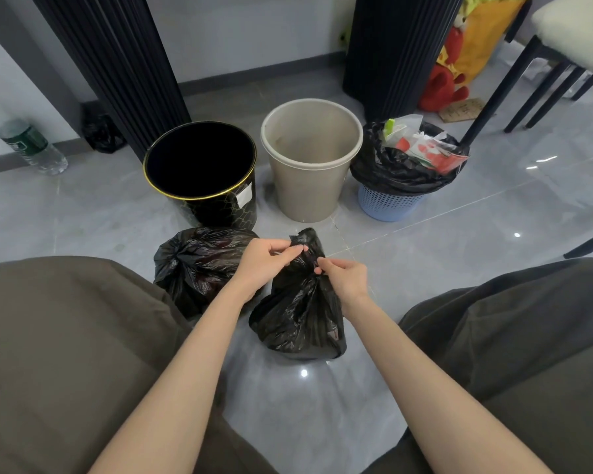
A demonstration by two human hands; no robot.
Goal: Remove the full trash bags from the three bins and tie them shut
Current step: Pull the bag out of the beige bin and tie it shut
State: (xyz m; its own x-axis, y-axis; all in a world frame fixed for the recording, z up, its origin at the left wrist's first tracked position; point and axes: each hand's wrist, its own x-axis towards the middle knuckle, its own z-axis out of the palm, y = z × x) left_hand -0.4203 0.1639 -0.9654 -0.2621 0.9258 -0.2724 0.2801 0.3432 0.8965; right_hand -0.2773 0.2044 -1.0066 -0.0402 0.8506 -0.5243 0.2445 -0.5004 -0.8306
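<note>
Three bins stand in a row on the floor. The black bin with a gold rim on the left and the beige bin in the middle hold no bag. The blue mesh bin on the right holds a black bag stuffed with wrappers. A tied black bag lies in front of the black bin. Beside it sits a second black bag. My left hand and my right hand both pinch its gathered top.
My knees in dark trousers fill the lower left and right. A plastic bottle lies at the far left wall, with a small black bag near a dark ribbed column. Chair legs and a plush toy stand at the right.
</note>
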